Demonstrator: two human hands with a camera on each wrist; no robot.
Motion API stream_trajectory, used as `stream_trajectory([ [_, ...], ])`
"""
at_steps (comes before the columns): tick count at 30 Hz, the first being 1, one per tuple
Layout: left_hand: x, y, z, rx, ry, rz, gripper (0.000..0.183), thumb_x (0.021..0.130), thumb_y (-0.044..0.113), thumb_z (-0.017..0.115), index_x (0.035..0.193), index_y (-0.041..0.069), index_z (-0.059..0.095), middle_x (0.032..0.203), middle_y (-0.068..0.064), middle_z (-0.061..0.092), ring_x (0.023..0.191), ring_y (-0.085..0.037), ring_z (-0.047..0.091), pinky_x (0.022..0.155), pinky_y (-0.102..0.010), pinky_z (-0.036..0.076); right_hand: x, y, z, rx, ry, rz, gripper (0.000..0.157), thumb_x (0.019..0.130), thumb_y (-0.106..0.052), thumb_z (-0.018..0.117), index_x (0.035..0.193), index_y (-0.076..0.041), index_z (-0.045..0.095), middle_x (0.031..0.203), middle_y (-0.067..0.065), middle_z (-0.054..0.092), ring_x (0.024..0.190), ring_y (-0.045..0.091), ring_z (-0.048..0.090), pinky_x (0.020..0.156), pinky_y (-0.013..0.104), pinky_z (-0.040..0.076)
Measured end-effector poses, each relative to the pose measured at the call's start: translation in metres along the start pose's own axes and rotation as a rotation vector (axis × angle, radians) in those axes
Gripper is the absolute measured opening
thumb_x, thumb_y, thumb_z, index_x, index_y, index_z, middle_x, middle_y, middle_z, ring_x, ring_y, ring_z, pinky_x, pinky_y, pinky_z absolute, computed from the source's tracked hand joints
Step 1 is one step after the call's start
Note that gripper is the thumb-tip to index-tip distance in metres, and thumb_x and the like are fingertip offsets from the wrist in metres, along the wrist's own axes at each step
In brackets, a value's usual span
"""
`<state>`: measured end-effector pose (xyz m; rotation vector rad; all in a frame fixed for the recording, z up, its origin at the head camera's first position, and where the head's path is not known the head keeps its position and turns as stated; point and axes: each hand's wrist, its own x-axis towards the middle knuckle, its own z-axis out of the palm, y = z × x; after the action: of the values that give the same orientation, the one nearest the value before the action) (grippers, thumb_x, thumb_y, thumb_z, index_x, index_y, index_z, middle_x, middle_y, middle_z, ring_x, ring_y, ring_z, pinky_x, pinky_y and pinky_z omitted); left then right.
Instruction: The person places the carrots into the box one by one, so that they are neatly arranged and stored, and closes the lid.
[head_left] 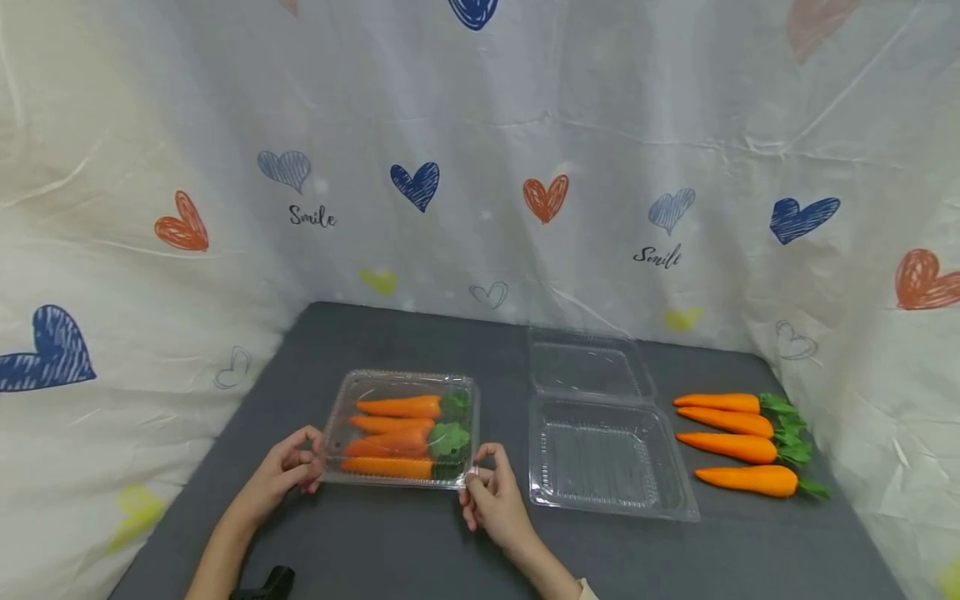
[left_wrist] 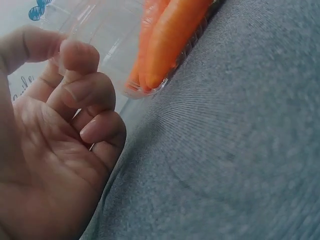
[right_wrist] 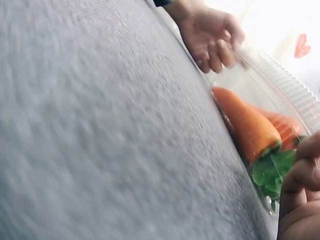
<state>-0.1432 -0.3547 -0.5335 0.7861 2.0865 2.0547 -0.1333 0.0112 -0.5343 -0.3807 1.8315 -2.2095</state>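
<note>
A clear plastic clamshell box (head_left: 341, 417) with its lid down holds several carrots (head_left: 397, 407) with green tops. At its front left corner, my left hand (head_left: 288, 462) pinches the rim between thumb and index finger; the left wrist view shows this hand (left_wrist: 70, 115) close up, other fingers curled. My right hand (head_left: 495, 500) grips the front right corner of the same box. Only part of that hand (right_wrist: 302, 192) shows in the right wrist view, beside the green leaves (right_wrist: 272, 172).
Right of the closed box lies a second clear clamshell box (head_left: 600, 458), its lid (head_left: 588, 367) folded back. Several loose carrots (head_left: 742, 479) lie in a column at the right of the grey table (head_left: 390, 542). A curtain with printed hearts (head_left: 480, 125) hangs behind.
</note>
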Motion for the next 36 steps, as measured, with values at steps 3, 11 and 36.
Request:
stream_trajectory([
  [3,0.000,-0.001,-0.001,-0.018,-0.016,0.002,0.023,0.101,-0.015,0.040,0.108,0.006,0.042,0.065,-0.018,0.041,0.056,-0.037,0.039,0.049,-0.045,0.039,-0.001,0.001,0.003,-0.006,0.023,-0.013,0.026,0.097,0.011,0.045,0.117,0.004,0.029,0.069,0.002,0.052,0.042,0.003,0.043,0.043,0.019,0.039],
  [11,0.000,-0.002,-0.003,-0.033,-0.031,-0.017,0.023,0.103,-0.015,0.039,0.108,0.008,0.041,0.064,-0.020,0.038,0.057,-0.036,0.034,0.050,-0.045,0.032,-0.003,0.000,0.009,-0.021,0.091,-0.008,0.026,0.096,0.013,0.046,0.117,0.004,0.033,0.067,0.002,0.053,0.042,0.003,0.042,0.043,0.019,0.038],
  [36,-0.006,0.028,0.047,0.776,0.319,-0.313,0.094,0.094,0.035,0.083,0.168,0.011,0.030,0.072,0.007,0.054,0.061,-0.003,0.045,0.061,-0.026,0.041,-0.011,-0.007,0.024,-0.596,0.263,-0.165,0.078,0.099,-0.025,0.079,0.160,0.004,0.041,0.165,0.028,0.036,0.039,-0.011,0.035,0.038,0.016,0.039],
])
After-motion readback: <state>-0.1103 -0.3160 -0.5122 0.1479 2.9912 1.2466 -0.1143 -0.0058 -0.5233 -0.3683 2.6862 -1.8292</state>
